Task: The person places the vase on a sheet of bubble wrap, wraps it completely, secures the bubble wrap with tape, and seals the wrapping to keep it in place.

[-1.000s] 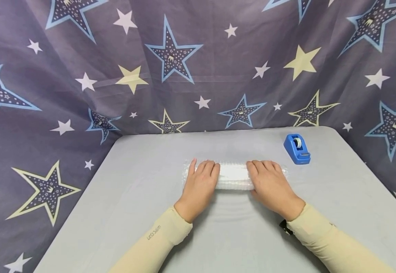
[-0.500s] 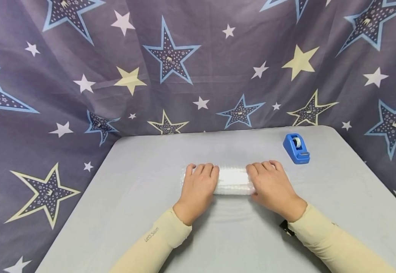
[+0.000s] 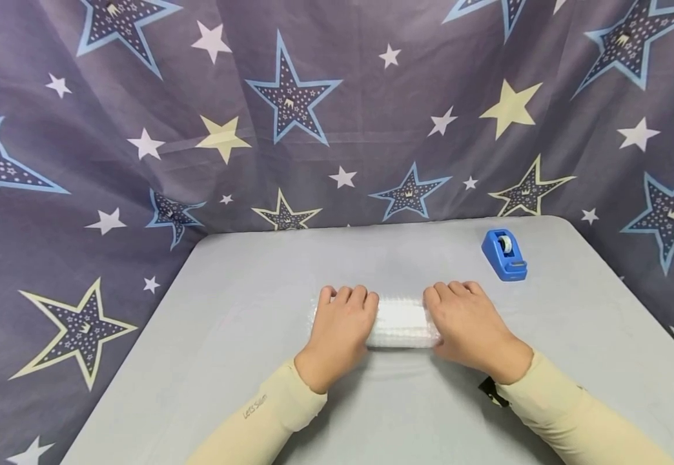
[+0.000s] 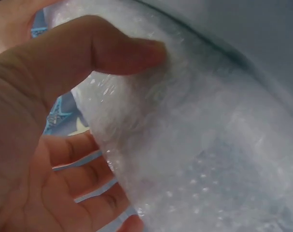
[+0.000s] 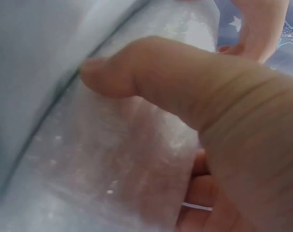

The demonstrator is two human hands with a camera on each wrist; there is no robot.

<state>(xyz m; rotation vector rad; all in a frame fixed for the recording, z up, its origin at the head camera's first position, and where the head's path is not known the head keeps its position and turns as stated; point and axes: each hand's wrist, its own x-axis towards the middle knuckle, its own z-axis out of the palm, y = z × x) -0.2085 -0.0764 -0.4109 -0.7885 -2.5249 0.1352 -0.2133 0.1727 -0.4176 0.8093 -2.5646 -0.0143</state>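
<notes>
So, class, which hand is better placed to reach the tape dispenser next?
Probably the right hand: it's nearer the blue tape dispenser, while the left hand is farther across. Both hold the bubble wrap.

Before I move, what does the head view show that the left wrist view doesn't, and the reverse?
Only the head view: the blue tape dispenser and both pale sleeves.
Only the left wrist view: the left thumb lying over the bubble wrap.
Both: the bubble wrap, the left hand, the right hand and part of the starred cloth.
</notes>
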